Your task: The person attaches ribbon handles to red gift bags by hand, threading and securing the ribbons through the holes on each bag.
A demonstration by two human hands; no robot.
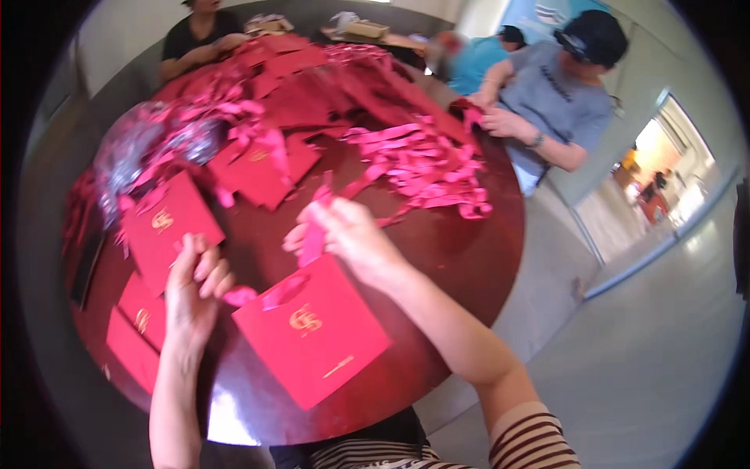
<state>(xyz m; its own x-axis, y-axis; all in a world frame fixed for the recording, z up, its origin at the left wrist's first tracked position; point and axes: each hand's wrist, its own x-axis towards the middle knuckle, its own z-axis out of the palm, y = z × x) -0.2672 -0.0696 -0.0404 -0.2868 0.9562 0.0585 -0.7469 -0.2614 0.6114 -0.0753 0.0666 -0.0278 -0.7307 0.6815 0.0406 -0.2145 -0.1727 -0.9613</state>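
Note:
A red paper gift bag (324, 336) with a gold emblem lies flat near the table's front edge. My right hand (348, 234) is closed on a pink ribbon (312, 242) just above the bag's top edge. Another length of pink ribbon (242, 295) trails from the bag's top toward my left hand (195, 273). That hand is raised to the left of the bag with its fingers curled; whether anything is inside them is hidden. Beside it lies another red gift bag (172, 223) with a gold emblem.
A round dark-red table (476, 273) carries heaped red bags (289, 86), loose pink ribbons (422, 168) and clear plastic wrapping (133, 160). More bags (133, 352) lie at the left edge. Around the far side are a person in grey (547, 102), one in black (199, 35) and one in teal (476, 62).

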